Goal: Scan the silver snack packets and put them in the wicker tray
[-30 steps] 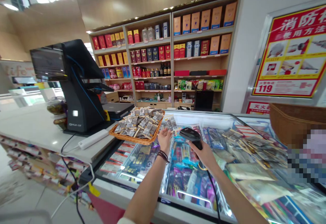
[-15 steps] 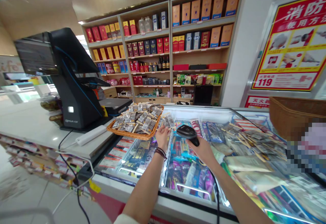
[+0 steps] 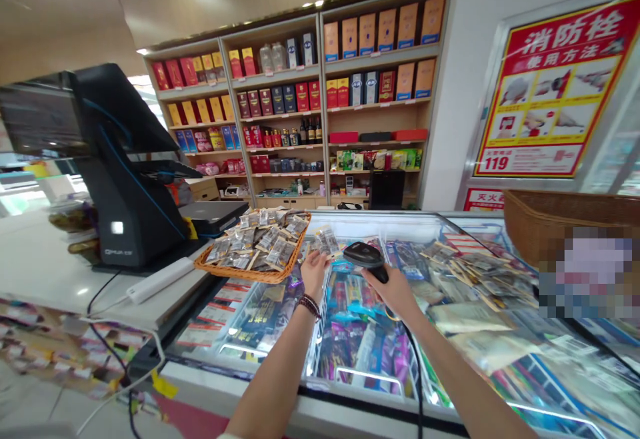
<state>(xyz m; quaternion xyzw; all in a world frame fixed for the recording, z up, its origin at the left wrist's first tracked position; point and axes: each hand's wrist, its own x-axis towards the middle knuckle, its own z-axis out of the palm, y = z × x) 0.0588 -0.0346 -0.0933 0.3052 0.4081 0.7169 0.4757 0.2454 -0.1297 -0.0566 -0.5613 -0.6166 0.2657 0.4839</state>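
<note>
My left hand (image 3: 315, 274), with a beaded bracelet on its wrist, pinches a small clear packet (image 3: 326, 240) just right of the wicker tray (image 3: 250, 274). Similar small packets (image 3: 255, 242) are heaped in that tray. My right hand (image 3: 393, 290) is wrapped round the handle of a black barcode scanner (image 3: 365, 255), whose head points left toward the packet. The scanner's black cable hangs down beside my right forearm. Both hands are over the glass-topped freezer (image 3: 350, 392), which shows colourful wrapped goods inside.
A point-of-sale terminal (image 3: 135, 179) and a white power strip (image 3: 160, 280) are on the left counter. More packets (image 3: 480, 272) lie loose on the freezer's right side, near a brown basket (image 3: 530, 226). Shelves of boxes (image 3: 285, 99) stand behind.
The view has turned slightly right, so the scene sits further left. My left hand still has the packet and my right hand still has the scanner.
</note>
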